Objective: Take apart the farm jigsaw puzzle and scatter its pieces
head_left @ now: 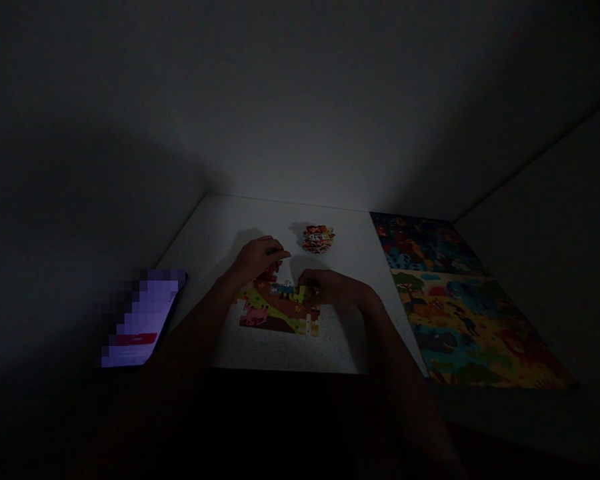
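A partly joined jigsaw puzzle [275,312] lies on the white table, with a brown path, green strips and a pink animal in its lower left corner. My right hand [333,287] comes in from the right, its fingers pinched on a yellow-green puzzle piece [301,293] at the puzzle's upper middle. Over the upper left part of the puzzle is my left hand [259,259], with fingers curled and thumb pointing right. Just under it are reddish pieces [273,271]. Whether anything is between its fingertips is too dark to see.
A heap of loose puzzle pieces [319,239] sits beyond my hands. On the right lie a dark picture sheet [420,243] and a colourful animal picture [473,327]. A lit screen [147,320], partly blurred out, stands at the left. Pale walls rise behind the table [285,357].
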`<state>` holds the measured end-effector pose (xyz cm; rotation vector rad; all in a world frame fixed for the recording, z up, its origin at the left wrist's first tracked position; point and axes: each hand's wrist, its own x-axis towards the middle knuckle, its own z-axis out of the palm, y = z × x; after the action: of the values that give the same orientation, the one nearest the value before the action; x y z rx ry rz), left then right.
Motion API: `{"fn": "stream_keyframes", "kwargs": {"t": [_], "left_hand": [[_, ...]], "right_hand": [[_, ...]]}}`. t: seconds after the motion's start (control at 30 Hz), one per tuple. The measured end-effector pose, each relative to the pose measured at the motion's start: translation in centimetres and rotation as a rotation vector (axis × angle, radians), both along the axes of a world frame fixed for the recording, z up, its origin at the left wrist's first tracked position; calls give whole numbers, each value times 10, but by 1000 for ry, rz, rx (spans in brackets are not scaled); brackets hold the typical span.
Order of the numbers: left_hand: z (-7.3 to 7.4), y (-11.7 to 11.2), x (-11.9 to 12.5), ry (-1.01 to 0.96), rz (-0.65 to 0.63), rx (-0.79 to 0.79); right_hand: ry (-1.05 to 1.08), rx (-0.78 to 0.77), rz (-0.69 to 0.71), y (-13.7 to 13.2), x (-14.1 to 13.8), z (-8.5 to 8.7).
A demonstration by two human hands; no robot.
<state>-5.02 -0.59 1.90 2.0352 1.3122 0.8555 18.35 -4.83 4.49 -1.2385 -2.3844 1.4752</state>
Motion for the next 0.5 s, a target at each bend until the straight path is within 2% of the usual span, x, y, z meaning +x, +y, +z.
{"fn": "stream_keyframes", "kwargs": {"t": [0.13,0.27,0.5], "left_hand": [[5,-3,1,4,-20,69],[5,-1,2,7,46,99],[1,0,-8,44,56,-48]], "right_hand": [[13,5,0,0,1,-3],[43,-8,-2,0,1,-4],[41,-49,-14,3,2,-4]]}}
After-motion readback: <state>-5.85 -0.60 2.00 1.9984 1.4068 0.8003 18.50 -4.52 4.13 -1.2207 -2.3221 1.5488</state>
